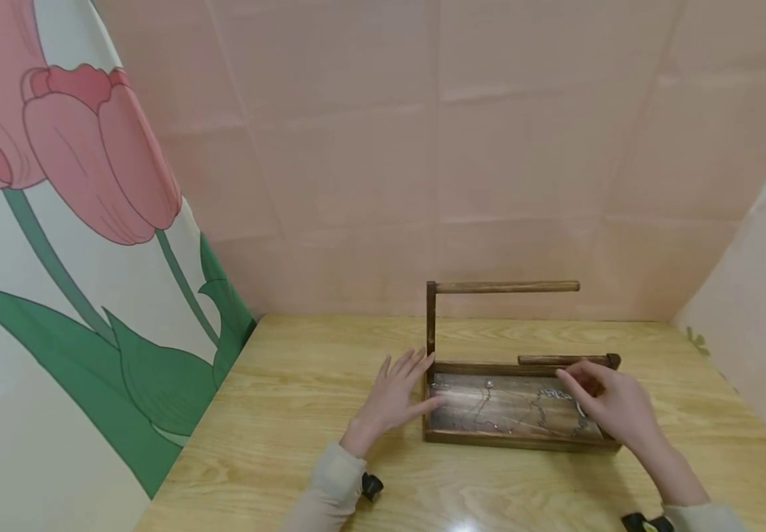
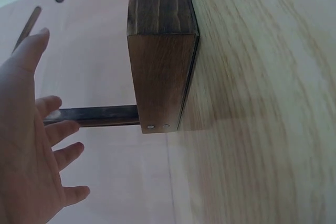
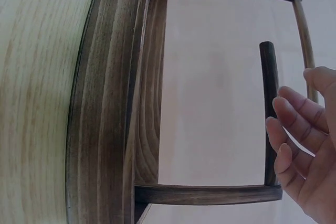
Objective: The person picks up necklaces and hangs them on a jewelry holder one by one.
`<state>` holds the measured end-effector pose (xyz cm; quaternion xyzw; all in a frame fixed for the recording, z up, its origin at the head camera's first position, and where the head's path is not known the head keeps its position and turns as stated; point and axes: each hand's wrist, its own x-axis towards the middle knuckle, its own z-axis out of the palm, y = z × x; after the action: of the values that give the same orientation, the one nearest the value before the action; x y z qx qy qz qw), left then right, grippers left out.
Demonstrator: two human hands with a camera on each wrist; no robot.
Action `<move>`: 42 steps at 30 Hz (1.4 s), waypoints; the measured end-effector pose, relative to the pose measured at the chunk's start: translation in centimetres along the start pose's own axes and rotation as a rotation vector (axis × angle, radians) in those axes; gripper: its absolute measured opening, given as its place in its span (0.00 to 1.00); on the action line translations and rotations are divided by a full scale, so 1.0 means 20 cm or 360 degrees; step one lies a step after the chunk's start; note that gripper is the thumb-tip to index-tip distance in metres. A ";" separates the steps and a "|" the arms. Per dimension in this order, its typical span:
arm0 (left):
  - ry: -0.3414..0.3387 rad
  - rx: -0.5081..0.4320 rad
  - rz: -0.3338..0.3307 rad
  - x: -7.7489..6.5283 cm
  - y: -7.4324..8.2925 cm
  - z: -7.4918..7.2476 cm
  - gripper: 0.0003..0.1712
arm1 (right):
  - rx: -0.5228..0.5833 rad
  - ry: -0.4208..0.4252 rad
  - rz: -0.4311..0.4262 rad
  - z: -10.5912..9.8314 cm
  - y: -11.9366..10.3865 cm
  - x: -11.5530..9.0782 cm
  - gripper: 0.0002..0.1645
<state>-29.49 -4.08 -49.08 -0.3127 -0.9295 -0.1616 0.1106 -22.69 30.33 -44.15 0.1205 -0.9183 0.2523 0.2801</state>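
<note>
A dark wooden jewelry stand (image 1: 522,443) with a tray base and two horizontal bars stands on the table. Several thin chains lie in its tray, among them a silver chain (image 1: 558,394) toward the right. At the tray's left end is my left hand (image 1: 392,395), fingers spread, fingertips close to the tall upright post (image 1: 431,318). My right hand (image 1: 611,399) hovers over the right end, by the lower bar (image 1: 562,360). Its fingers are loosely bent; in the right wrist view the thumb and fingers (image 3: 296,116) stand apart with nothing visible between them.
The stand's higher bar (image 1: 509,287) extends rightward from the tall post and ends free. Wood-grain table (image 1: 276,369) surrounds the stand. A pink cloth backdrop (image 1: 356,185) hangs behind, with a tulip-printed panel (image 1: 90,162) at left.
</note>
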 end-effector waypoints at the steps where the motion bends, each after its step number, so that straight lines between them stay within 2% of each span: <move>1: -0.0015 0.0003 -0.0007 0.00 0.00 0.01 0.44 | -0.0001 -0.0006 -0.0005 0.00 0.00 0.00 0.06; 5: -0.0051 0.0019 -0.0009 -0.01 0.00 0.02 0.43 | 0.0001 -0.0066 0.0016 0.01 0.01 -0.02 0.07; 11: -0.0088 0.0005 -0.0010 -0.02 0.00 0.03 0.42 | -0.0008 -0.0223 0.0119 0.02 0.03 -0.04 0.09; 15: -0.0101 -0.0015 -0.0019 -0.03 0.00 0.03 0.42 | 0.0000 -0.0301 0.0127 0.04 0.05 -0.05 0.10; 25: -0.0111 -0.0067 -0.0027 -0.05 -0.01 0.05 0.44 | 0.0003 -0.0431 0.0147 0.08 0.08 -0.07 0.10; 30: -0.0127 -0.0110 -0.0023 -0.06 -0.01 0.06 0.44 | 0.0043 -0.0500 0.0089 0.10 0.09 -0.08 0.10; 34: -0.0142 -0.0101 -0.0024 -0.06 -0.01 0.06 0.44 | 0.0082 -0.0536 0.0055 0.12 0.11 -0.08 0.10; 42: -0.0181 -0.0046 -0.0014 -0.07 0.00 0.07 0.45 | 0.0132 -0.0575 0.0093 0.14 0.13 -0.08 0.10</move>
<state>-28.63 -4.26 -50.81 -0.3187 -0.9332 -0.1574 0.0525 -23.65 31.07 -48.01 0.1485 -0.9456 0.2724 0.0979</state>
